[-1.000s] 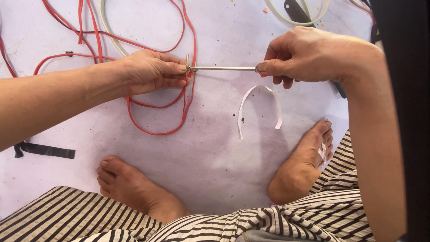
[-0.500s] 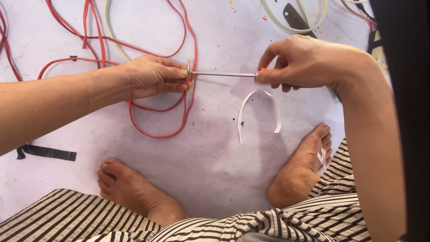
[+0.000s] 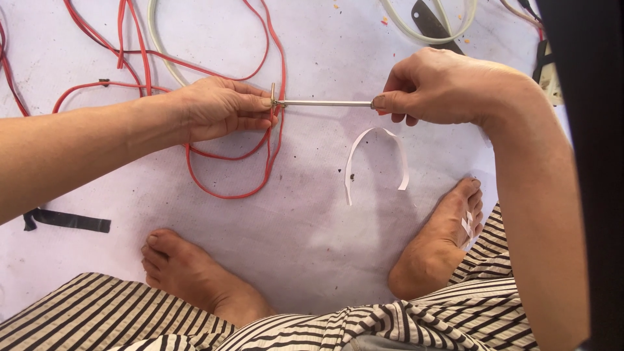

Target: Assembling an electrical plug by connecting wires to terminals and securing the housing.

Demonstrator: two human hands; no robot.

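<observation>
Above the white floor sheet (image 3: 312, 247), the right hand (image 3: 448, 88) pinches a screwdriver (image 3: 325, 103). Its tip meets a small metal piece (image 3: 273, 96) clamped in the left hand (image 3: 218, 107), amid red wire (image 3: 227, 188).

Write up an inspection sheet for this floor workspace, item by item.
Surface: pale sheet, speckled and smudged.
Job's things: thin metal rod, level, with a small cross piece at its left end.
Clutter: curled white strip; black strip.
Grippers: left hand pinches the rod's left end; right hand grips the other end.
Cables: red cable looped under the left hand; whitish cable at top.
Surroundings: two bare feet and striped trousers.
</observation>
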